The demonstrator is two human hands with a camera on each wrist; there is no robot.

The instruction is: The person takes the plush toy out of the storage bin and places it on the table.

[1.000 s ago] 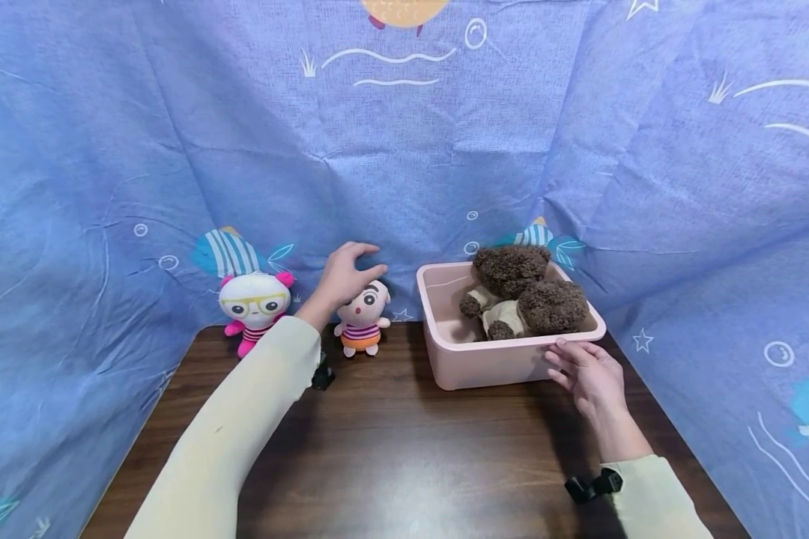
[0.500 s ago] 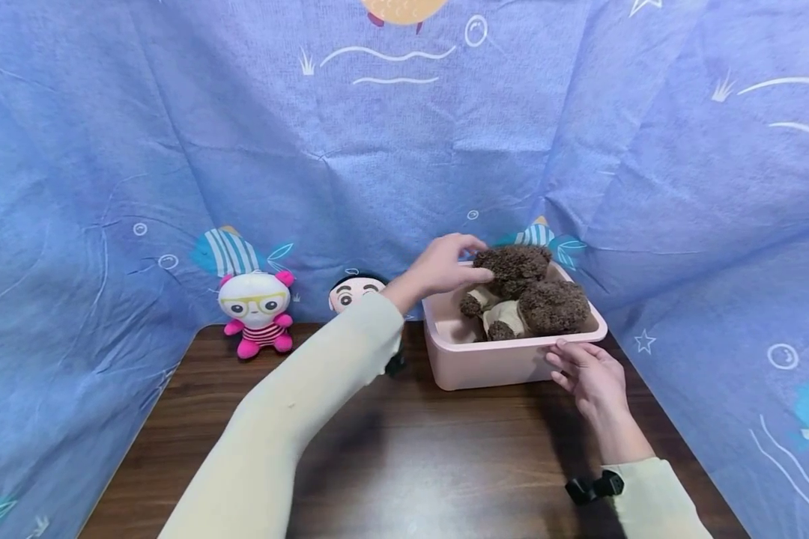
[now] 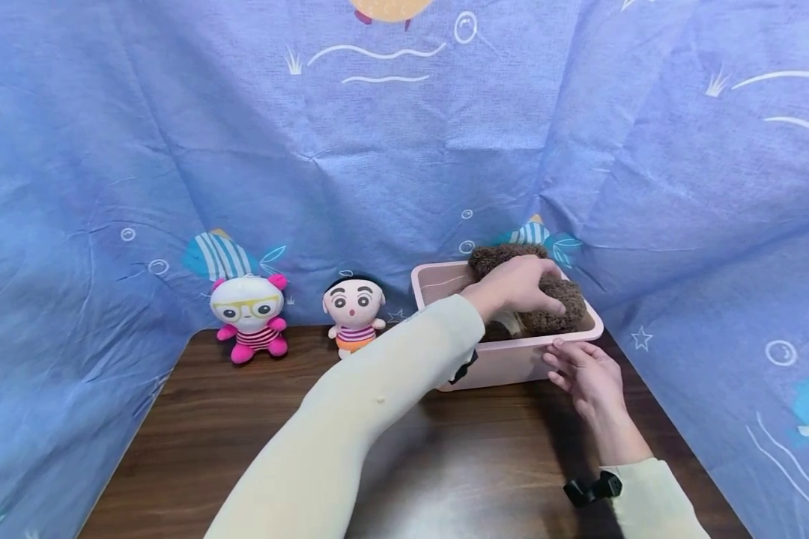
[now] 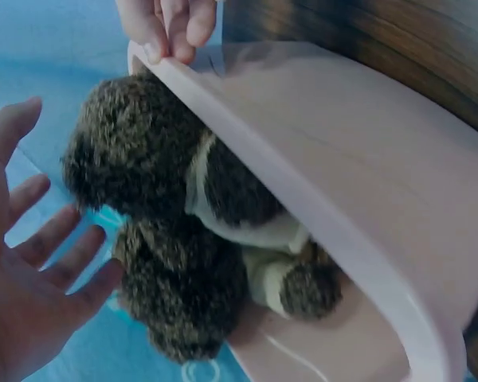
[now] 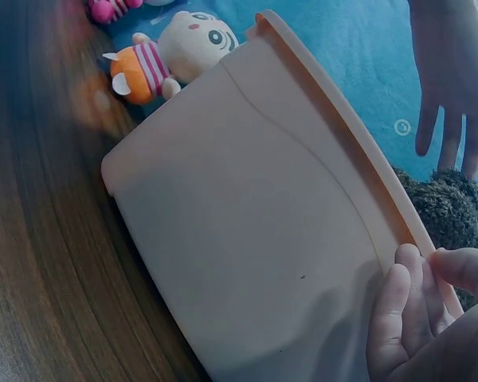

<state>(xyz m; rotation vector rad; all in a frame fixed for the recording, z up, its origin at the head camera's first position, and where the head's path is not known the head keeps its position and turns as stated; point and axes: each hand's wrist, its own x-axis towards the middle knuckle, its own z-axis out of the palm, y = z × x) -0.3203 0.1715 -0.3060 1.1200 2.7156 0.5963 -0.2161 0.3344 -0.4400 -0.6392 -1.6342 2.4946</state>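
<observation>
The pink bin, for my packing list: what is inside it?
Two curly brown plush toys, pale-dressed, lie inside. In the head view, the left hand partly covers them. Whatever may lie beneath them is hidden.

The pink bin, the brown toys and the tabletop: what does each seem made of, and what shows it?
Pink bin: probably smooth, satin plastic, from its even colour and rounded corners. Brown toys: likely plush fabric, from the curly, fuzzy pile. Tabletop: perhaps wood or laminate, slightly glossy, from its grain and glare.
</observation>
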